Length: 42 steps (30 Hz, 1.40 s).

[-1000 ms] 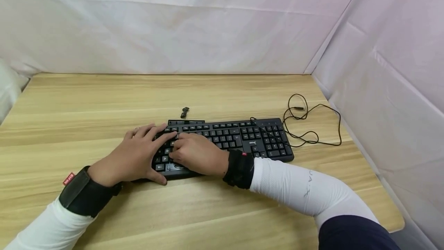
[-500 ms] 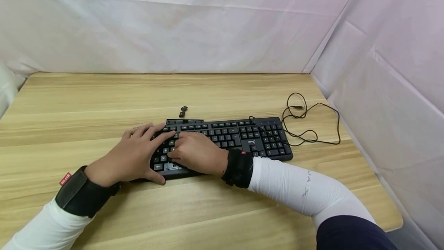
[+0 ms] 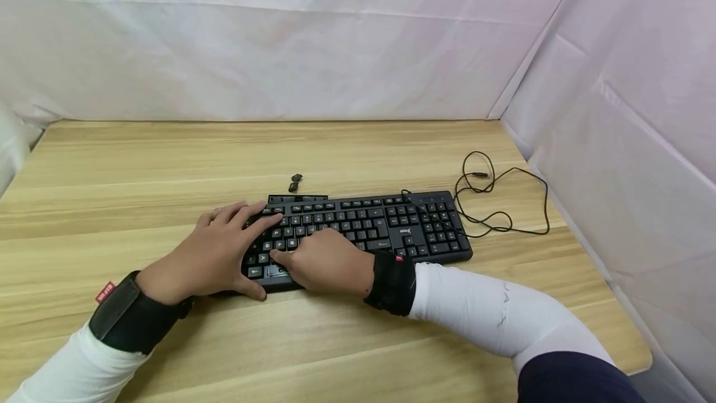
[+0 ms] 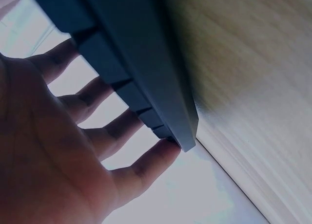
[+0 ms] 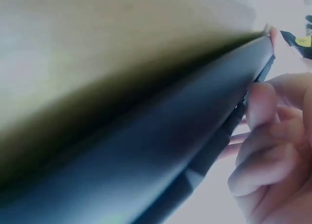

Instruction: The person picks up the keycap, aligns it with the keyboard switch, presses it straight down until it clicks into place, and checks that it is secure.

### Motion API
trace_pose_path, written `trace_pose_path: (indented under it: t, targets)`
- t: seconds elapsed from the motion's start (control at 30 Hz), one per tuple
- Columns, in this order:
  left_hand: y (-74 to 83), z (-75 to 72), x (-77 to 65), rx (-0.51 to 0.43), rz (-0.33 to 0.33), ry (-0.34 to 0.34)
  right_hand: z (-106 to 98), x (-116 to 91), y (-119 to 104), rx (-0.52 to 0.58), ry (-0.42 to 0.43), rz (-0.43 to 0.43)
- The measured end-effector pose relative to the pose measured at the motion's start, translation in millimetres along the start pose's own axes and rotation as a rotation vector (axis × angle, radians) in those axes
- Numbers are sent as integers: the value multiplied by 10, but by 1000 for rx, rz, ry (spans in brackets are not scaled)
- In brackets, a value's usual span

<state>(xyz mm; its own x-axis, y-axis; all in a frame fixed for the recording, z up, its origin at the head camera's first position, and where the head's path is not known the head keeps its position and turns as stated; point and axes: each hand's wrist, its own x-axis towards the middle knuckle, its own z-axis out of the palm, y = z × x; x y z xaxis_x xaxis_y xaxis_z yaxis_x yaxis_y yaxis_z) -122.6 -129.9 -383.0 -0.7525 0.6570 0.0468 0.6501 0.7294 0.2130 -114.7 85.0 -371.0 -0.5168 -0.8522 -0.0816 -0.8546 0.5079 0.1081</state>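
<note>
A black keyboard (image 3: 406, 232) lies on the table in the head view. My left hand (image 3: 209, 254) rests over its left end, fingers spread on the keys and thumb at the front edge. In the left wrist view, those fingertips (image 4: 168, 148) touch the key side of the keyboard. My right hand (image 3: 330, 263) is over the lower keys, its thumb (image 3: 279, 256) stretched out onto them. The other fingers (image 5: 263, 170) are curled in and look bare in the right wrist view. By the front edge, a pale-edged slot (image 3: 278, 271) shows without a key on it.
Right behind the keyboard lies a long dark bar (image 3: 298, 198) like an upturned space bar. Two small black keycaps (image 3: 294, 182) sit beyond it. The thin black cable (image 3: 545, 204) loops over the table (image 3: 168, 148) on the right. White cloth (image 3: 279, 48) hangs behind.
My right hand has drawn slightly toward me and to the right, uncovering more keys in the middle, with its index finger tucked in. The left hand stays put on the keyboard.
</note>
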Motion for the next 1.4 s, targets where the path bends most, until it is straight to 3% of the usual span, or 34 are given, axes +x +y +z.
trace_pose_path:
  t: [0.17,0.33,0.43,0.53,0.67,0.8,1.03,1.2,1.4]
  targets:
    - [-1,11,-26,-1,-14,-12,23,-40,19,42,-5,-17]
    - [4,15,-5,2,-19,-15,-70,-49,134,242,-8,-17]
    - [14,18,14,2,-19,-21,-169,-64,244,302,-6,-20]
    - [11,14,22,5,-26,-19,-274,-53,406,291,40,14]
    - [5,23,26,9,-34,-21,-301,21,702,284,161,114]
    - [16,37,10,6,-40,-25,-274,148,965,246,199,195]
    - [54,17,16,4,-37,-14,-265,391,1244,250,130,162]
    - [62,-7,-4,3,-37,-14,-195,590,1295,279,37,116]
    - [63,27,2,15,-23,0,-90,732,1304,272,-64,126]
